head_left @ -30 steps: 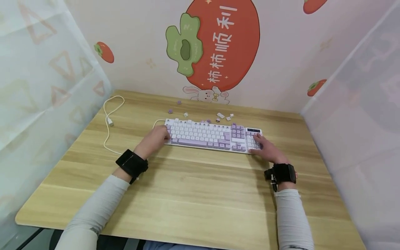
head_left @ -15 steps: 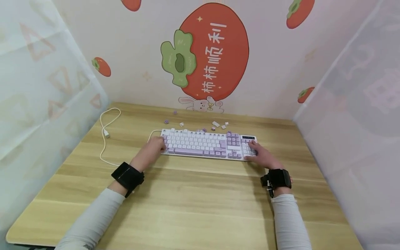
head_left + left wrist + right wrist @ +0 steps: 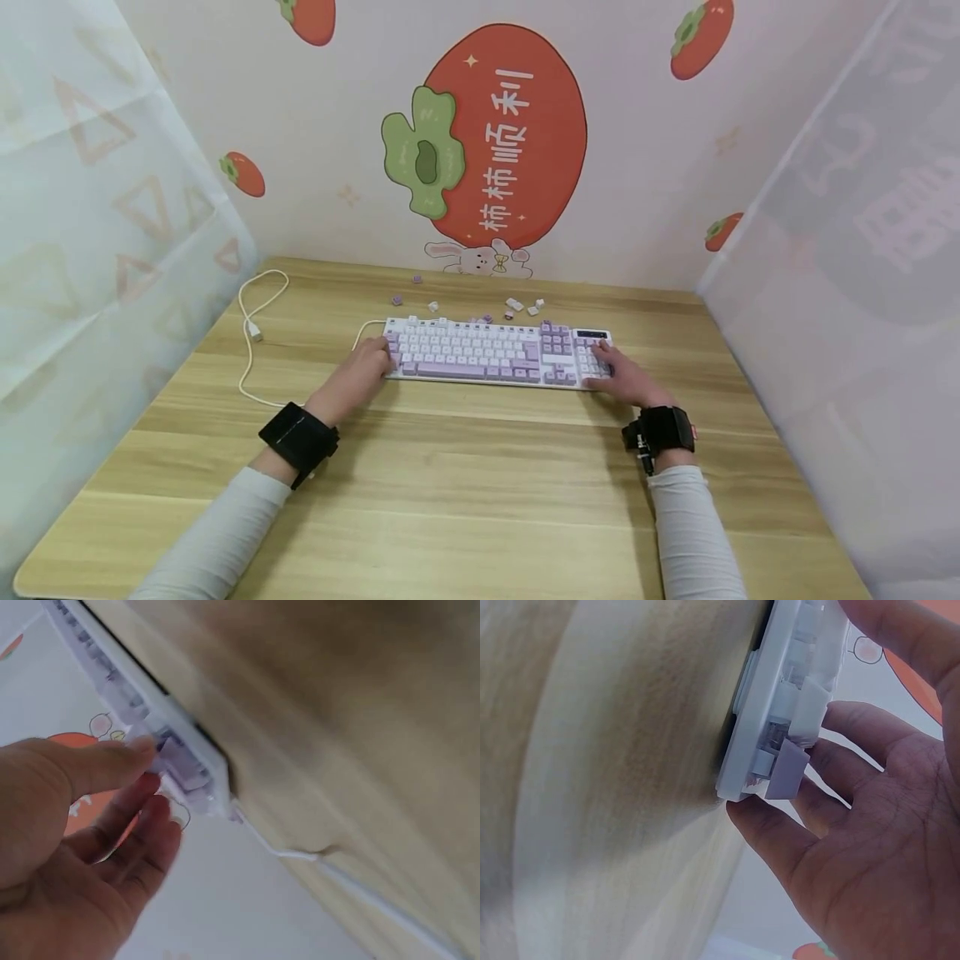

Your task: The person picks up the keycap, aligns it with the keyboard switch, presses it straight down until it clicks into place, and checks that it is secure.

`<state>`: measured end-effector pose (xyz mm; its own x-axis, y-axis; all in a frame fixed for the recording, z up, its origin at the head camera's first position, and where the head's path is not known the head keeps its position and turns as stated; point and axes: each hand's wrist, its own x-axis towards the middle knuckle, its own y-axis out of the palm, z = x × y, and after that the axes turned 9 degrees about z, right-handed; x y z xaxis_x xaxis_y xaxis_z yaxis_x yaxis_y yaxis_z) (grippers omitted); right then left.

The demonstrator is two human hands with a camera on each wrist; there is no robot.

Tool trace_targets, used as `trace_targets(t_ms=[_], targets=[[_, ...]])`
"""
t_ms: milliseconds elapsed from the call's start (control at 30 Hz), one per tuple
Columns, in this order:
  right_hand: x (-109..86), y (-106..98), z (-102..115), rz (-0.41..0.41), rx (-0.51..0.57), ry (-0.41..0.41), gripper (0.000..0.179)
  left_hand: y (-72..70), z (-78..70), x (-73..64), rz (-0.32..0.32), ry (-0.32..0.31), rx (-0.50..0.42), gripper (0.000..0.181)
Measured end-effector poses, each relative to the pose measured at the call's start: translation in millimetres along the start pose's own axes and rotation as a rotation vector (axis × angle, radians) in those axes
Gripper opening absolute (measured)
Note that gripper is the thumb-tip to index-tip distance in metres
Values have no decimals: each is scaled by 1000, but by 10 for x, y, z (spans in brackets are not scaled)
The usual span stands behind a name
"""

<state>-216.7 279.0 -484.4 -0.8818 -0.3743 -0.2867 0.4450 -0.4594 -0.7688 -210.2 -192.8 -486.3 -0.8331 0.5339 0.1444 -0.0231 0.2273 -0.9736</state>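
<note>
A white and lavender keyboard [image 3: 465, 352] lies on the wooden table. At its left end is my left hand [image 3: 365, 367]; in the left wrist view its thumb [image 3: 112, 765] and index finger come together on a lavender corner keycap. Other fingers curve below the thumb. My right hand [image 3: 628, 377] rests spread over the number pad at the right end. In the right wrist view, a fingertip [image 3: 742, 814] touches the keyboard's corner, beside a lavender keycap [image 3: 788, 771]. The remaining fingers reach behind the keys, their tips partly hidden.
Several loose white keycaps [image 3: 514, 305] and lavender keycaps [image 3: 397, 300] lie behind the keyboard. A white USB cable [image 3: 246, 333] loops on the table [image 3: 450, 483] at left. A printed back wall [image 3: 622, 167] and side sheets [image 3: 90, 217] enclose the table.
The head view has tilted upward, so everything sits lower in it. My left hand has drawn back slightly toward the keyboard's left edge; my right hand stays on the number pad.
</note>
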Motion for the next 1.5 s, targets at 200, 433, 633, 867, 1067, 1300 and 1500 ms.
trace_targets(t_ms=[200, 433, 633, 867, 1067, 1300, 1500], targets=[[-15, -5, 7, -4, 9, -8, 81, -80, -7, 10, 56, -40, -15, 31], [-46, -14, 26, 0, 10, 5, 82, -92, -16, -25, 41, -61, -16, 48], [-75, -12, 76, 12, 16, 1, 82, -87, -9, -51, 51, -102, -94, 43], [-76, -7, 83, -6, 18, -9, 81, -101, 3, -95, 112, -222, -180, 23], [-72, 0, 75, -9, 17, -2, 82, -107, 5, -103, 90, -215, -177, 24], [-67, 25, 59, -13, 15, -21, 80, -68, 28, -30, 21, -75, -80, 28], [-52, -5, 51, -19, 9, -32, 80, -106, 47, 39, 22, -32, -137, 6]])
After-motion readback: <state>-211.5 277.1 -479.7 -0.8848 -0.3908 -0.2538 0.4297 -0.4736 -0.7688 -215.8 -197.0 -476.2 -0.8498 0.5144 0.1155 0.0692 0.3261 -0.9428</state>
